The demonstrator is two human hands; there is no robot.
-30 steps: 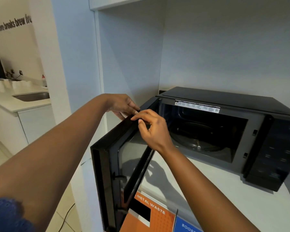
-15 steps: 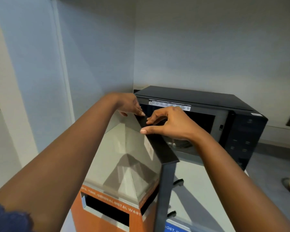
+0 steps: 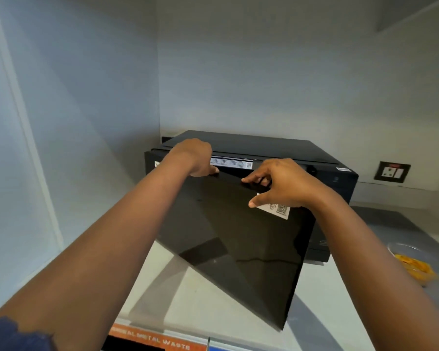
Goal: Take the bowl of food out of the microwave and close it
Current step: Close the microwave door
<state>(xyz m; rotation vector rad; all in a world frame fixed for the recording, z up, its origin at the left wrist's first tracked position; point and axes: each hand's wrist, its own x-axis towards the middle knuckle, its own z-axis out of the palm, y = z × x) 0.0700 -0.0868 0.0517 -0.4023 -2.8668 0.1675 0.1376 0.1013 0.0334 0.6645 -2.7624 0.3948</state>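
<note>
A black microwave [image 3: 271, 145] stands in a white alcove on a pale counter. Its glossy black door [image 3: 238, 244] is swung most of the way toward the cavity, with a gap left along the top edge. My left hand [image 3: 195, 158] rests on the door's top edge near the hinge side. My right hand [image 3: 279, 183] pinches the same top edge further right, thumb on the front by a white QR sticker [image 3: 279, 209]. A clear bowl of yellow food [image 3: 416, 264] sits on the counter to the right of the microwave. The cavity is hidden.
A wall socket [image 3: 392, 171] is mounted to the right behind the microwave. The alcove's side wall [image 3: 86, 122] stands close on the left. An orange "metal waste" label [image 3: 157, 340] runs along the counter's front edge.
The door has swung from wide open to nearly against the microwave, both hands riding on its top edge. The view shifted right, bringing the bowl and socket into sight.
</note>
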